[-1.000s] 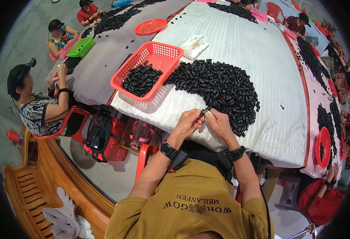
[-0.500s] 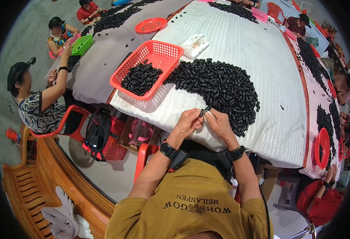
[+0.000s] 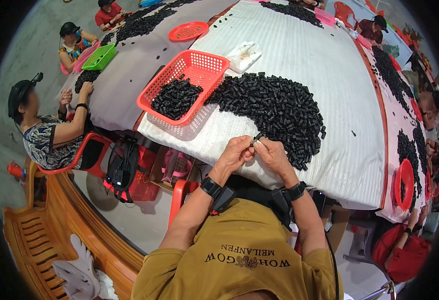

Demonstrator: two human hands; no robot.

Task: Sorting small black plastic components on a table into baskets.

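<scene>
My left hand [image 3: 236,153] and my right hand [image 3: 274,154] meet just over the near edge of the white-covered table. Between their closed fingertips is a small black cylindrical piece [image 3: 257,138], mostly covered by the fingers. A big heap of similar black pieces [image 3: 279,107] lies right beyond my hands, spreading from the basket toward the right. To the left of the heap, a red plastic basket [image 3: 204,62] with perforated sides holds a smaller batch of these pieces.
A folded white cloth or tissue [image 3: 244,56] lies behind the basket, and a red round tray [image 3: 188,31] farther back. On the left a co-worker [image 3: 54,127] sits near a green basket [image 3: 101,57]. A red bowl [image 3: 404,185] stands at the right.
My hands stay almost in place, with the black piece turned slightly between the fingertips. The co-worker on the left has lowered a raised hand from beside the green basket to a small black pile.
</scene>
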